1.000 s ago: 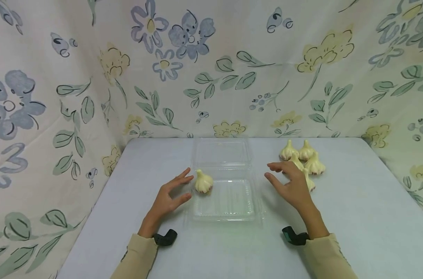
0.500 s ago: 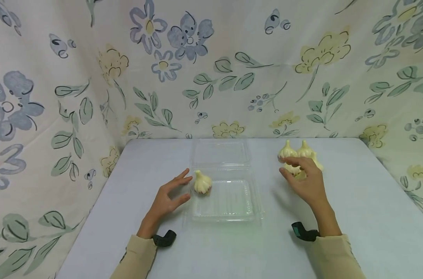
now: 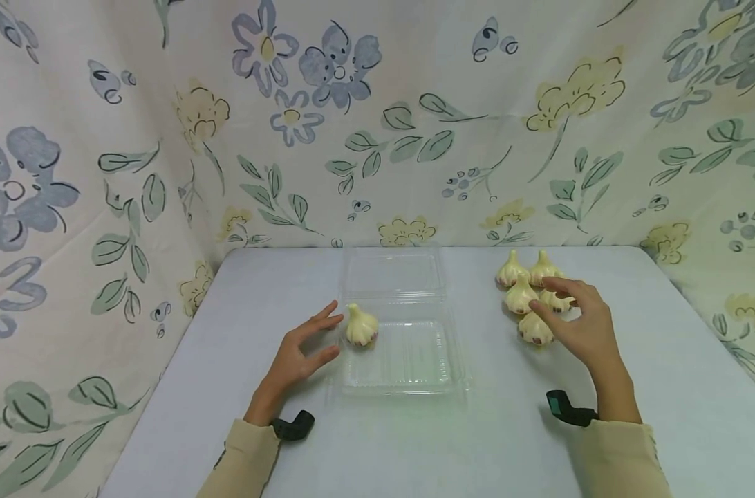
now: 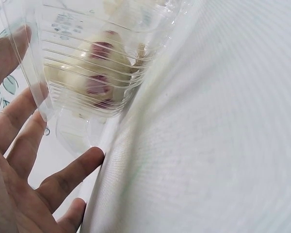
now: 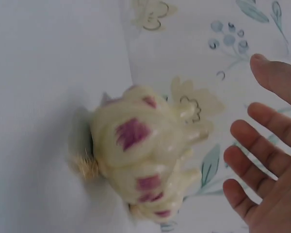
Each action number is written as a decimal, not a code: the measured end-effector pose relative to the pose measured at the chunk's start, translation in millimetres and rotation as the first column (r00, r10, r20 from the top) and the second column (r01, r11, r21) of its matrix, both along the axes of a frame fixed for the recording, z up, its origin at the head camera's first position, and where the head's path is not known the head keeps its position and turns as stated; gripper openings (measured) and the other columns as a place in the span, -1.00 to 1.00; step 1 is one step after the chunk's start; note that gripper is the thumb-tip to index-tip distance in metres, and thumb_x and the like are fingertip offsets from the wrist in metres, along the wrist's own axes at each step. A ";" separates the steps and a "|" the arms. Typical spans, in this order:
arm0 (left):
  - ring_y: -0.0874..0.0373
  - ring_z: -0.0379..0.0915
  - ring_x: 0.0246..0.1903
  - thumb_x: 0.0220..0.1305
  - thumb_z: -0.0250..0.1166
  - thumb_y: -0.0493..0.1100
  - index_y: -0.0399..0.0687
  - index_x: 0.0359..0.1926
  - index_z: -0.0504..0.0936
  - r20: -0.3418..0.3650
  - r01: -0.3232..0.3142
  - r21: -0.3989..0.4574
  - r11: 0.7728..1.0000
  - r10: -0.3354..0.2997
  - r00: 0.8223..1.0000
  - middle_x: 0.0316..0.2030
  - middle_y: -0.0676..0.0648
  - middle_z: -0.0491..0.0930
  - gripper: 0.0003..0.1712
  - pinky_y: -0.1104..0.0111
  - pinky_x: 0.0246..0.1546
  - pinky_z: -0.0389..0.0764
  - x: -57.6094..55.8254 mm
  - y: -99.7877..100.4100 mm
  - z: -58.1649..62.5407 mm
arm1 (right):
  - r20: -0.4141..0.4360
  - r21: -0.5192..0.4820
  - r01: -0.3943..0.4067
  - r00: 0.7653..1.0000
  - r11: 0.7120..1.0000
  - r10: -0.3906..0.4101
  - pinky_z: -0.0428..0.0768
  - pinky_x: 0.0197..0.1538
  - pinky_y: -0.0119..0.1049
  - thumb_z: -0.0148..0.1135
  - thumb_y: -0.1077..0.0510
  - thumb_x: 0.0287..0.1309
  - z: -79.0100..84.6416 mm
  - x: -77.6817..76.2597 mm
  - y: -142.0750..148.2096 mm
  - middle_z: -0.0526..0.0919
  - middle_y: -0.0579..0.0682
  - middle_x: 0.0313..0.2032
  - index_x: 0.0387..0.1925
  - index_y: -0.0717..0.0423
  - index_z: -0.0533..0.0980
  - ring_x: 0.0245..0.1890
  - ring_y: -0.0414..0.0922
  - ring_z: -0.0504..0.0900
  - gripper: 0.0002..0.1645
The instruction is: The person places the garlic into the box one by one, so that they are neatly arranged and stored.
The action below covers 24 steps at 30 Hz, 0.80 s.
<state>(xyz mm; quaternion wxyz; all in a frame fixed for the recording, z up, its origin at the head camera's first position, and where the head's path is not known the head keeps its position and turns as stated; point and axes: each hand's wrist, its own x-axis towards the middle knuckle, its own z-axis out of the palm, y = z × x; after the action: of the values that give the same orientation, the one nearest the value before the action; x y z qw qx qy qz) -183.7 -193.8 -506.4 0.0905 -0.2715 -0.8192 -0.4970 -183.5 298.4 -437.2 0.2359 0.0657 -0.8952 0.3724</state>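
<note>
One garlic bulb [image 3: 361, 326] sits in the left part of a clear plastic clamshell box [image 3: 408, 356], whose lid [image 3: 393, 272] is folded back behind it. My left hand [image 3: 301, 351] lies along the box's left side, fingers spread; in the left wrist view the fingertips [image 4: 36, 92] meet the clear wall, with the bulb showing through it. At the right, a cluster of several garlic bulbs [image 3: 521, 296] stands close together. Over its front right edge hovers my right hand [image 3: 579, 321], thumb and fingers apart. The right wrist view shows it beside purple-marked bulbs [image 5: 131, 136], holding nothing.
Both hands rise from a white table [image 3: 489, 449]. A floral curtain [image 3: 377, 138] hangs at the back and sides. Each wrist wears a black camera mount [image 3: 293, 425].
My right hand has moved to the right across the garlic cluster, uncovering the front bulbs. The left hand stays beside the box, and the bulb inside has not moved.
</note>
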 end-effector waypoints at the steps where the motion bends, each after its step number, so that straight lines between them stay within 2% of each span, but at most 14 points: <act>1: -0.04 0.20 0.52 0.23 0.44 -0.27 0.02 0.34 0.56 0.001 0.001 0.001 1.000 -0.001 1.000 0.51 -0.08 0.31 -0.36 0.49 0.47 0.13 0.0 0.0 0.0 | 0.017 0.007 0.002 1.000 1.000 -0.002 0.35 -0.06 -0.37 0.49 0.11 0.16 -0.6 0.6 3.6 0.67 0.12 0.02 0.19 0.14 0.58 -0.05 -0.35 0.42 -0.44; 8: 0.02 0.20 0.53 0.22 0.44 -0.29 -0.01 0.33 0.56 0.003 0.008 0.011 1.000 -0.008 1.000 0.51 -0.10 0.31 -0.37 0.51 0.47 0.12 0.6 -0.6 -0.2 | 0.154 0.072 0.008 0.988 0.997 -0.019 0.40 -0.11 -0.34 0.42 -0.06 0.25 -4.0 4.7 23.1 0.66 0.19 0.05 0.21 0.13 0.55 -0.13 -0.22 0.46 -0.41; 13: 0.06 0.19 0.53 0.23 0.44 -0.27 -0.01 0.34 0.56 0.010 0.007 0.005 1.000 -0.007 1.000 0.51 -0.08 0.31 -0.37 0.51 0.47 0.12 1.1 -0.7 0.9 | 0.253 0.108 -0.008 0.967 0.994 -0.020 0.44 -0.21 -0.51 0.38 -0.13 0.27 -5.6 5.3 34.3 0.70 0.15 -0.05 0.13 0.13 0.58 -0.26 -0.41 0.47 -0.45; 16: 0.02 0.20 0.53 0.23 0.44 -0.27 -0.01 0.33 0.56 0.007 0.007 0.006 1.000 -0.007 1.000 0.51 -0.09 0.31 -0.37 0.51 0.47 0.12 1.5 -0.8 1.5 | 0.304 0.133 -0.026 0.953 0.991 -0.015 0.46 -0.26 -0.51 0.36 -0.18 0.28 -6.5 4.5 38.1 0.71 0.14 -0.08 0.09 0.12 0.60 -0.32 -0.49 0.45 -0.45; 20: -0.02 0.20 0.52 0.22 0.44 -0.28 -0.01 0.33 0.57 0.007 0.010 0.012 1.000 -0.010 1.000 0.50 -0.11 0.31 -0.37 0.50 0.46 0.12 2.0 -0.7 1.9 | 0.369 0.152 -0.046 0.929 0.987 -0.014 0.48 -0.28 -0.42 0.34 -0.25 0.27 -8.0 4.6 39.9 0.70 0.13 -0.07 0.08 0.08 0.61 -0.31 -0.44 0.46 -0.42; 24: 0.00 0.18 0.53 0.23 0.44 -0.28 0.00 0.34 0.56 0.016 0.010 0.016 1.000 -0.010 1.000 0.51 -0.09 0.31 -0.37 0.50 0.48 0.11 2.4 -0.2 2.0 | 0.409 0.154 -0.063 0.912 0.986 -0.005 0.48 -0.28 -0.36 0.35 -0.27 0.25 -10.9 4.4 40.2 0.70 0.14 -0.05 0.08 0.07 0.62 -0.26 -0.30 0.51 -0.41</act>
<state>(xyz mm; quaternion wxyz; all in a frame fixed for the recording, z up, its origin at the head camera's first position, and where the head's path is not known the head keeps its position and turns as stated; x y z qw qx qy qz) -181.3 -194.0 -504.4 0.0835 -0.2710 -0.8146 -0.5060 -179.1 338.6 -448.1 0.0322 0.0189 -0.9511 0.3067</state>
